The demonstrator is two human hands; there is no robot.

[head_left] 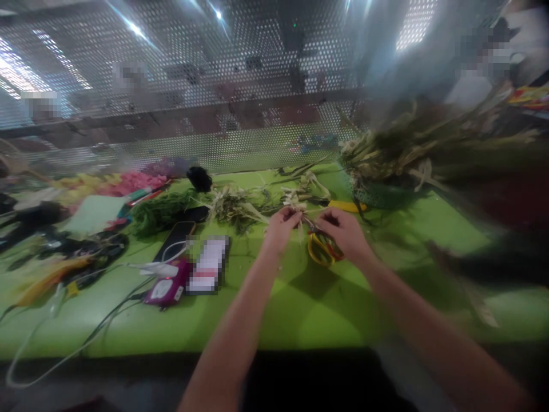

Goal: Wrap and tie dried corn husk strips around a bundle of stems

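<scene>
My left hand (283, 225) is closed in a pinch on a small bunch of pale dried plant strips (295, 201) over the middle of the green table. Close by on its right, my right hand (342, 228) has its fingers pinched together, and what lies between them is too blurred to make out. Scissors with yellow and red handles (319, 252) show just below my right hand; whether they touch it I cannot tell. A heap of dried plant pieces (234, 205) lies left of my hands. Behind my right hand is a flat yellow object (346, 206).
A green basket (377, 194) of long dried stalks (386, 149) stands at the right. Leftward are a lit phone (209, 264), a dark phone (176, 237), a purple multi-socket (169, 284) with cables, green fibre (158, 212) and pink material (137, 183). A perforated screen (257, 103) rises behind.
</scene>
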